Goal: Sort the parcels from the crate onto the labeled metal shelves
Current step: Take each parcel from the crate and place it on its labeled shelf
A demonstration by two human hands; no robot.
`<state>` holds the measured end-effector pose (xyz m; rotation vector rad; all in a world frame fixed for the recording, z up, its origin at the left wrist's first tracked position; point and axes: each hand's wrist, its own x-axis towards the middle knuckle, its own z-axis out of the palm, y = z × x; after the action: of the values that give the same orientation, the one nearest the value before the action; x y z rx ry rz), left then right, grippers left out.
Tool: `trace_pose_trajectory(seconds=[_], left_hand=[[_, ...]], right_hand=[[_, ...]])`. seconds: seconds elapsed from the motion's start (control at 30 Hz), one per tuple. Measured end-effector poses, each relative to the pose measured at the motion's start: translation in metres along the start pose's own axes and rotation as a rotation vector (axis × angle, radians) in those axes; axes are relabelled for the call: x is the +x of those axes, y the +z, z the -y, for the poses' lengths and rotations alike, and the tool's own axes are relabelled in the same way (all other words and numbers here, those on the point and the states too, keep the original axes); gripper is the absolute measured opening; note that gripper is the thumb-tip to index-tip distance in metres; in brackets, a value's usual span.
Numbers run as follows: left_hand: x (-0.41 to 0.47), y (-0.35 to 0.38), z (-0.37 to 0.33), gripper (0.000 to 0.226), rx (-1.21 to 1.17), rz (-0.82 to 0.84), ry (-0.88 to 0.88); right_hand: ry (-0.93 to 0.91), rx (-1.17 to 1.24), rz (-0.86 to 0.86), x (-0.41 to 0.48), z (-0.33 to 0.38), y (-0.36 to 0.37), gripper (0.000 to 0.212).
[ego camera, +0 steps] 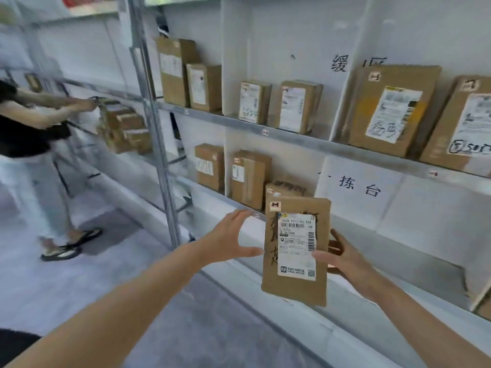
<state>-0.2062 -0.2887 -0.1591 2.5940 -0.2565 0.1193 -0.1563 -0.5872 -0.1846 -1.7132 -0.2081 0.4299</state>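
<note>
A flat brown cardboard parcel (295, 285) with a white shipping label stands upright in the air in front of the lower metal shelf (247, 208). My right hand (342, 258) grips its right edge, thumb on the label and fingers behind. My left hand (228, 237) hovers just left of the parcel with fingers spread, its thumb tip close to the parcel's left edge. Several brown parcels stand on the lower shelf behind it and on the upper shelf (292, 136). No crate is in view.
White dividers with handwritten signs split the shelves into bays. A steel upright post (156, 134) stands left of my left hand. Another person (29, 128) at the far left handles boxes (125, 126) on a neighbouring rack. Grey floor lies below.
</note>
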Motion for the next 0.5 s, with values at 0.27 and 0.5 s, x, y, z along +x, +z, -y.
trace_pose_trajectory(seconds=[0.27, 0.5], left_hand=[[0.035, -0.063, 0.114, 0.103, 0.081, 0.022, -0.132], [0.102, -0.125, 0.221, 0.103, 0.169, 0.058, -0.200]], right_hand=[[-0.013, 0.054, 0.128, 0.132, 0.011, 0.097, 0.094], [-0.018, 0.107, 0.163, 0.271, 0.030, 0.164, 0.097]])
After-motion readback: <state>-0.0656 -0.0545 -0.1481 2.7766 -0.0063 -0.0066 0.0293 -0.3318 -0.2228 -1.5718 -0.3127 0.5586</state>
